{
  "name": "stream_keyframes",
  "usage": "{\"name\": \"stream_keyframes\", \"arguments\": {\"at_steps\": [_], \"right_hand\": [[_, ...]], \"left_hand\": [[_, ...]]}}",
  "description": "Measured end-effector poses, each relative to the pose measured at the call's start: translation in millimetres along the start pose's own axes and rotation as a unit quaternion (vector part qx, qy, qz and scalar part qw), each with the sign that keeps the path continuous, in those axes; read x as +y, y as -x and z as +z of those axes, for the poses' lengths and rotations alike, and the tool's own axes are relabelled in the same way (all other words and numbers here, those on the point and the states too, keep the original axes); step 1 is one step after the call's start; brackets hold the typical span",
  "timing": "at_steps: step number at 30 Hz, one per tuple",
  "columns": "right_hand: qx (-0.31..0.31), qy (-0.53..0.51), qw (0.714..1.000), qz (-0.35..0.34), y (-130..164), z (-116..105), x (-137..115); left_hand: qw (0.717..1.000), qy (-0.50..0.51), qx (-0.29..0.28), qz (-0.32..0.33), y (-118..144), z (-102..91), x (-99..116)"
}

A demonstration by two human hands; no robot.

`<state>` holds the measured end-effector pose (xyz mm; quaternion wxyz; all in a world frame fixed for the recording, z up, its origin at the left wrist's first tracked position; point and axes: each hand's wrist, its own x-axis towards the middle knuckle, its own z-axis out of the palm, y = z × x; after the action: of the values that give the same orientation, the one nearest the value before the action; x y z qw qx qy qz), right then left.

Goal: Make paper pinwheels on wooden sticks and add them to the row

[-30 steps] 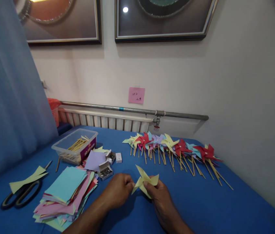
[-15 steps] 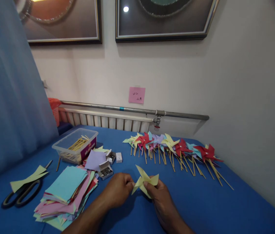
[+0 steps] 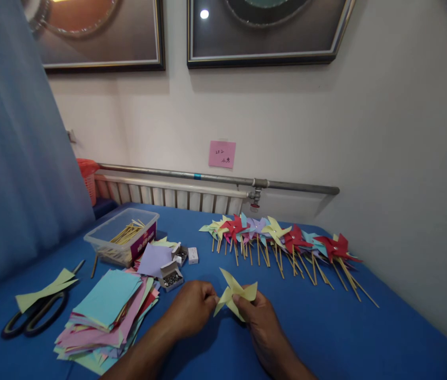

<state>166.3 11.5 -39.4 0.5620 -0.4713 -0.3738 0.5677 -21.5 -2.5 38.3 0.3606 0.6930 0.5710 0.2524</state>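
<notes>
Both hands hold a pale yellow paper pinwheel head [image 3: 234,293] just above the blue table [image 3: 326,327]. My left hand [image 3: 189,309] pinches its left flap. My right hand [image 3: 257,316] grips its centre and right side from below. No stick is visible on this pinwheel. Left of my hands lies a stack of coloured paper squares [image 3: 106,314]. An open small box of metal pins [image 3: 171,276] sits just beyond my left hand.
A row of finished pinwheels on sticks [image 3: 282,245] lies at the back right. A clear tub of wooden sticks [image 3: 122,243] stands at the back left. Black scissors [image 3: 35,316] with a yellow paper scrap lie at the far left. A radiator [image 3: 168,195] runs along the wall.
</notes>
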Motion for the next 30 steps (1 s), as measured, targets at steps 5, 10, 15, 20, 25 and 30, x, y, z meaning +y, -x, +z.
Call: {"name": "stream_keyframes", "arguments": {"at_steps": [5, 10, 15, 20, 25, 30], "right_hand": [[0.000, -0.007, 1.000, 0.001, 1.8, 0.4, -1.6], [-0.002, -0.013, 1.000, 0.004, 1.8, 1.7, -1.9], [-0.006, -0.007, 1.000, 0.000, 1.8, 1.7, -2.2], [0.003, -0.005, 1.000, 0.004, 1.4, 1.8, -1.5], [-0.004, -0.008, 1.000, 0.002, 2.1, 2.7, -2.0], [-0.002, -0.020, 1.000, 0.003, 2.3, 3.5, -2.3]], "left_hand": [[1.000, -0.002, -0.003, 0.004, -0.6, 0.9, -2.0], [1.000, -0.010, -0.004, 0.004, -0.2, 0.5, -1.2], [1.000, -0.018, -0.005, -0.002, 0.9, -1.2, 2.7], [1.000, -0.023, -0.008, -0.005, 0.7, -0.7, 2.0], [1.000, -0.026, -0.005, -0.007, -0.5, 0.3, 0.3], [1.000, -0.022, -0.004, -0.002, -0.4, 0.5, 0.5]]}}
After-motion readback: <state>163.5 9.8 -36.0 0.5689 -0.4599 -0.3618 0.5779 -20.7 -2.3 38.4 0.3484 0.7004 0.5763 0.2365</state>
